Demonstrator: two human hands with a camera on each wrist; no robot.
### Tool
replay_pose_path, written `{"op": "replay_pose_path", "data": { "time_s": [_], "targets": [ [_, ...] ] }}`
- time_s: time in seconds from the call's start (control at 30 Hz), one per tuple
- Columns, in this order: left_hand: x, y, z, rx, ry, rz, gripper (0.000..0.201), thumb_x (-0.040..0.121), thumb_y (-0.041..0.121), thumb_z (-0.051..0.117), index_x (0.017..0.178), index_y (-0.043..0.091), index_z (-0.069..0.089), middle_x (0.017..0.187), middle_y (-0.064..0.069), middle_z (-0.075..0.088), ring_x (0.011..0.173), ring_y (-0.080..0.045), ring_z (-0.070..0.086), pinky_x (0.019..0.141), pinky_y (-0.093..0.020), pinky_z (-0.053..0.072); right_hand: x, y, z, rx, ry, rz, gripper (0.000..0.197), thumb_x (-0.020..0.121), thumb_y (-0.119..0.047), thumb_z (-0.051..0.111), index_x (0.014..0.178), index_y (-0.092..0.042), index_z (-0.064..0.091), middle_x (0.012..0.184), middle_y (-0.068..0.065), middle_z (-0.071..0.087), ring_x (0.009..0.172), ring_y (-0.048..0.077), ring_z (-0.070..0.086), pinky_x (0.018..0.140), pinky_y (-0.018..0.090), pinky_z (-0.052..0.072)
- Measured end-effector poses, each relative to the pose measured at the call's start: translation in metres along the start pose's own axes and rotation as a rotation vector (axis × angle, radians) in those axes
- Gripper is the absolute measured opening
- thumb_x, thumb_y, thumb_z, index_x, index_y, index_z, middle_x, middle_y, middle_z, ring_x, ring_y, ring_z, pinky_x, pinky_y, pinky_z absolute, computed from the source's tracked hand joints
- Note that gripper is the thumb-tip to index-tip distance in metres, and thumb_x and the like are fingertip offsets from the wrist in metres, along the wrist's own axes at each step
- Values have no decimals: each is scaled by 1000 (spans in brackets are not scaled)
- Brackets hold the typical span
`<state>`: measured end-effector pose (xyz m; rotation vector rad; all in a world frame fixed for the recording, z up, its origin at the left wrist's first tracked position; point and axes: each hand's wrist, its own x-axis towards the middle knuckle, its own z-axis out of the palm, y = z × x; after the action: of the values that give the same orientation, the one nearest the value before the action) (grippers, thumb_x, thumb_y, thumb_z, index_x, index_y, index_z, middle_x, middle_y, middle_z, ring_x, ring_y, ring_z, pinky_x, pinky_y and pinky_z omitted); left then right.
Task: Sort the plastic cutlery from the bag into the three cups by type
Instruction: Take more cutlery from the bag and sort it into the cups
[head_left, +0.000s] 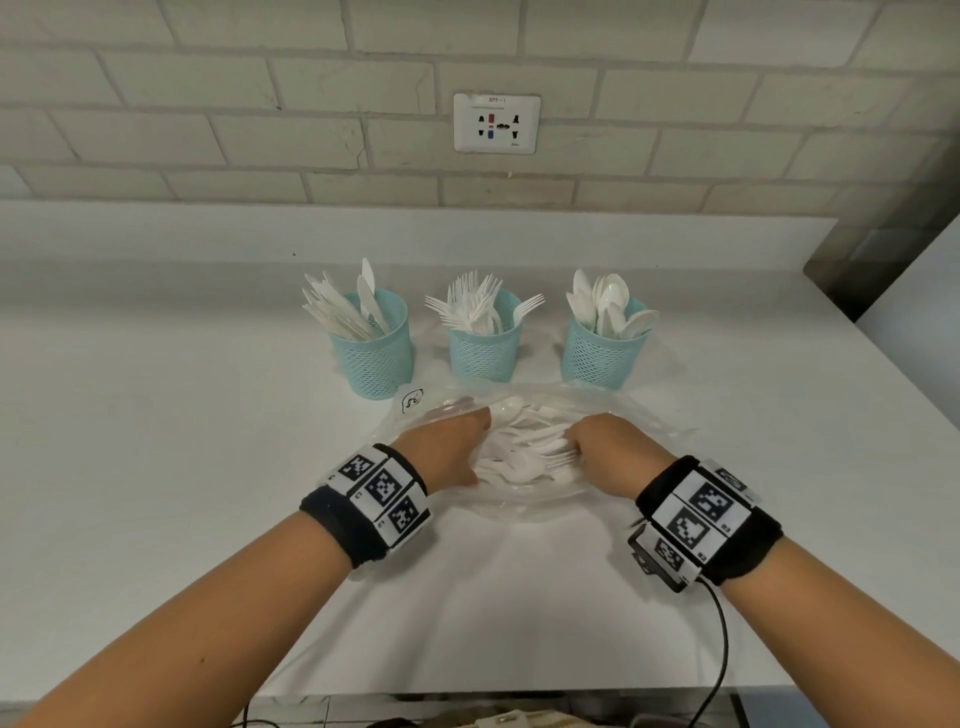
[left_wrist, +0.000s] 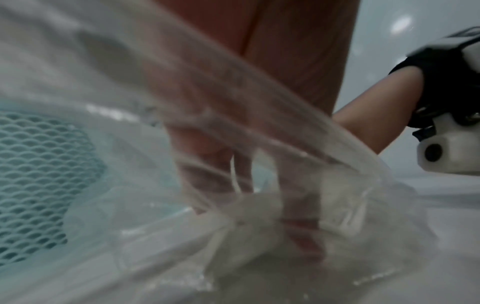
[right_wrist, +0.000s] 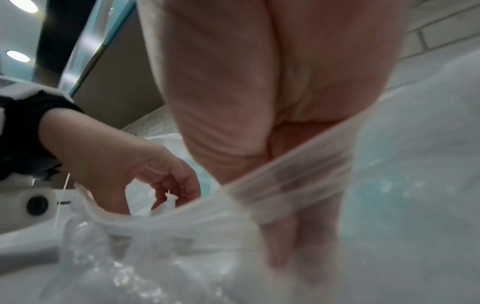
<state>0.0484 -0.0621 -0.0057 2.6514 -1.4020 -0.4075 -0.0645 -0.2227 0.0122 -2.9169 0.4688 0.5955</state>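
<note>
Both hands (head_left: 447, 447) (head_left: 608, 447) inside bag (head_left: 649, 415); cutlery (head_left: 524, 452) jumbled, mostly crosswise.

3 teal mesh cups stand in a row: knives (head_left: 343, 312) left, forks (head_left: 475, 306) middle, spoons (head_left: 608, 306) right. Just before them lies a clear bag (head_left: 639, 415) of white cutlery (head_left: 519, 447).

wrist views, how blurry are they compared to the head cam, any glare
Head view: sharp, evenly lit, the three cups crisp, wall lines bowed by the wide lens. Left wrist view: soft, the bag veils the left hand's fingers. Right wrist view: blurred too, ceiling-light glare at top left.
</note>
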Motion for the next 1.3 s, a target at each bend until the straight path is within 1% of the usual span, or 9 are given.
{"op": "replay_pose_path", "data": {
  "time_s": [0.17,0.33,0.43,0.63,0.8,0.87,1.03,1.13,1.3],
  "targets": [
    [5,0,3,-7,43,1,51,77,31,74,122,14,56,128,-9,50,123,-25,42,95,-29,33,-3,6,-4,110,119,13,43,88,-3,49,131,-12,51,125,11,58,116,27,54,97,30,41],
    [7,-3,7,-7,-34,-3,45,80,30,70,120,13,59,118,-8,56,114,-26,50,94,-30,38,-1,6,-3,-74,-14,106,29,94,-7,41,117,-1,58,124,15,60,115,29,56,96,31,41],
    [9,-4,8,-40,-32,-6,53,79,35,71,125,16,55,120,-8,57,115,-27,50,97,-35,40,3,2,-3,-82,18,122,27,92,-5,45,115,-2,60,120,13,63,113,28,58,94,31,43],
    [13,-4,7,-59,-46,-61,49,82,43,66,116,11,53,115,-7,58,108,-25,53,90,-34,39,3,3,0,108,142,124,48,80,-14,70,124,-16,50,108,6,67,106,25,60,89,33,46],
    [17,-3,5,-164,-57,-20,40,88,44,60,111,11,54,109,-7,57,99,-22,54,86,-32,40,9,-8,4,273,177,128,58,73,-15,77,124,-16,49,106,7,67,102,24,61,85,30,43],
    [17,2,6,-232,-89,-13,47,85,46,62,116,12,54,108,-1,58,98,-18,54,85,-30,40,9,-9,3,307,186,122,64,73,-15,78,128,-15,46,110,9,66,105,25,60,86,29,43],
    [16,1,19,-185,-90,-6,76,79,42,70,141,17,35,144,-8,42,132,-27,40,109,-39,34,3,1,-4,125,126,165,59,80,-23,72,132,-10,48,132,9,54,121,25,52,102,32,39],
    [18,2,20,-183,-78,27,77,76,41,73,139,16,37,137,-7,47,126,-25,46,106,-37,37,4,1,-1,164,78,113,46,82,-16,68,127,-13,56,128,7,59,119,23,54,101,28,39],
    [21,8,18,-168,-132,-3,76,72,38,76,133,11,40,126,-5,53,112,-23,54,97,-36,46,6,-5,1,331,100,94,58,76,-11,74,131,-14,53,126,6,60,117,21,55,99,26,39]
  ]
}}
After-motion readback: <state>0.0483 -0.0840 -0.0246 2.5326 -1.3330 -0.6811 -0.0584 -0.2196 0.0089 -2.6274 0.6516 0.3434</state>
